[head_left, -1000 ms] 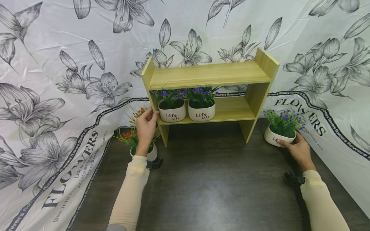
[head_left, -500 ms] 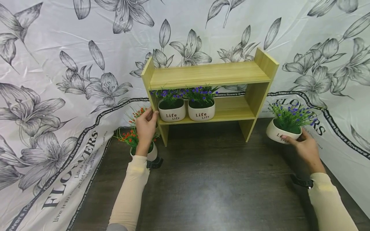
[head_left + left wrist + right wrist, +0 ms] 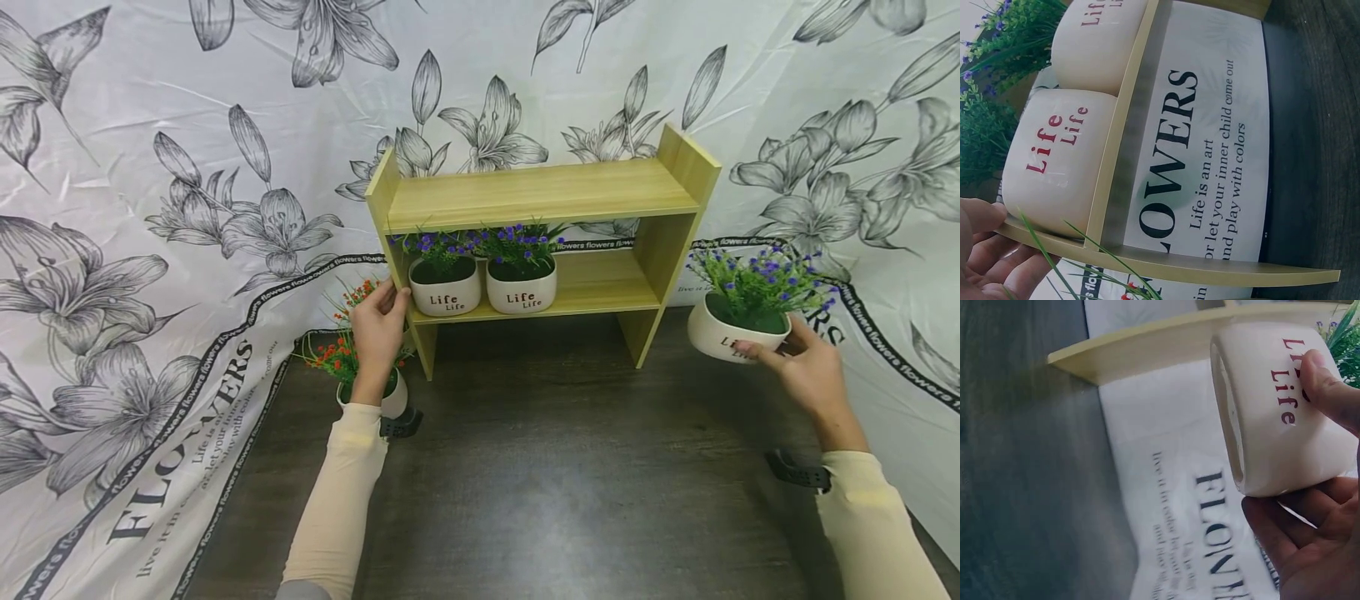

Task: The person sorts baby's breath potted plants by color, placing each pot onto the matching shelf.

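Observation:
My right hand point(image 3: 813, 375) grips a white flowerpot point(image 3: 1272, 419) with purple flowers point(image 3: 772, 279), thumb on its lettered front and fingers behind. The pot is lifted above the table, right of the wooden shelf point(image 3: 543, 196), and tilts slightly. My left hand point(image 3: 380, 329) pinches the shelf's left side panel, thumb inside and fingers outside, as the left wrist view shows. Beside that thumb, on the middle board, stands a white "Life" pot point(image 3: 1060, 159) of purple flowers. A second such pot point(image 3: 522, 286) stands close on its right.
Pots of orange-red flowers point(image 3: 333, 360) stand on the dark table point(image 3: 555, 467) left of the shelf, partly behind my left arm. White cloth with printed flowers point(image 3: 247, 83) hangs behind and along both sides. The shelf's right side panel point(image 3: 671, 258) stands near the lifted pot.
My right hand has raised the flowerpot off the table and drawn slightly to the right with it. My left hand keeps its place on the shelf's side.

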Motion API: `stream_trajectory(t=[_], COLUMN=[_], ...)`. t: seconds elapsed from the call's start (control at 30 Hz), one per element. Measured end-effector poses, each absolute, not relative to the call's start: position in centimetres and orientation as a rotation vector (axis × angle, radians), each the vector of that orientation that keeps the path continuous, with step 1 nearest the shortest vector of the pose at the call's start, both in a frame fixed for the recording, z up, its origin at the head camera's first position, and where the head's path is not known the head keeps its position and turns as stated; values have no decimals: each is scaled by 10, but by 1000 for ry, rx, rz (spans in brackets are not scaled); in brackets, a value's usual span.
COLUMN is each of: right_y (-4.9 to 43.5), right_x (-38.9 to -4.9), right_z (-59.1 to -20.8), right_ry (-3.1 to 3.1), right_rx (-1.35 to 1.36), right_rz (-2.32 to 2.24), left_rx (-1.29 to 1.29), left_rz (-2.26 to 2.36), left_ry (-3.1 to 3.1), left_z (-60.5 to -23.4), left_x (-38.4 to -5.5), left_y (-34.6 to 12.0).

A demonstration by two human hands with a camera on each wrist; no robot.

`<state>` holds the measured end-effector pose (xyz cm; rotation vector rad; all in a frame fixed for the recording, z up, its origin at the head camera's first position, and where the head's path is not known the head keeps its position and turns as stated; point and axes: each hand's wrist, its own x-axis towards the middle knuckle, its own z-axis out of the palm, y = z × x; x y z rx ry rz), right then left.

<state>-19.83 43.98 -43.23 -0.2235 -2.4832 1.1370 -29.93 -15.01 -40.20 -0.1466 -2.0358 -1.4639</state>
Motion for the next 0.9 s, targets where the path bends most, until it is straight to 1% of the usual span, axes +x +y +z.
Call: stream_trajectory(t=[0.33, 0.6, 0.9], right_y=[423, 416, 400], right_x=[-186, -178, -167], right_z=[-406, -397, -384], right_ry=[-2475, -2475, -2357], right_rx=[-138, -103, 26], right_rz=[1123, 1048, 1051], left_rx=[-151, -139, -153], left_rz=[-1473, -1480, -1498], left_ry=[-2022, -2024, -2021], left_z=[-402, -402, -401], left_x=[-300, -300, -299], left_y=[-150, -150, -150])
